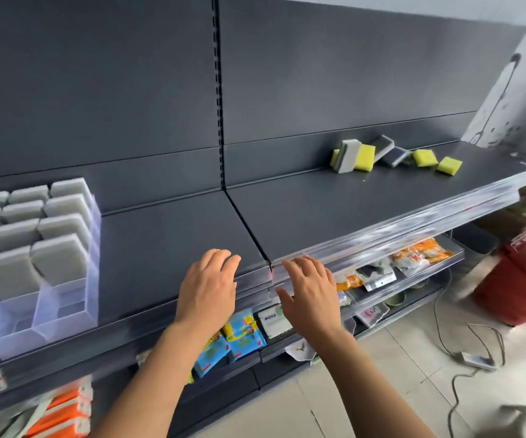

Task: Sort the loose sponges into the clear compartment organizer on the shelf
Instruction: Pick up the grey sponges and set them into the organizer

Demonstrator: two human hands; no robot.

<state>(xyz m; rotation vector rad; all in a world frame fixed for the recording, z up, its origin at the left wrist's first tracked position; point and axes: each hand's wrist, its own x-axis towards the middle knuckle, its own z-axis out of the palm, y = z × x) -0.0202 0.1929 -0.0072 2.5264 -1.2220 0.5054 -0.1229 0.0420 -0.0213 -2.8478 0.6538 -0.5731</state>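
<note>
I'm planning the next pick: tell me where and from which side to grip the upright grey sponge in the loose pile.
Pinch the grey sponge across its two broad faces near the top, coming from above and the front. It stands on edge, leaning against a yellow sponge, so its top and front are probably clear.

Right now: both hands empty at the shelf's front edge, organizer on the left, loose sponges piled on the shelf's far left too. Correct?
One error. The head view shows the loose sponges at the shelf's far right, against the back panel. The rest holds: left hand and right hand empty at the front edge, organizer on the left.
</note>
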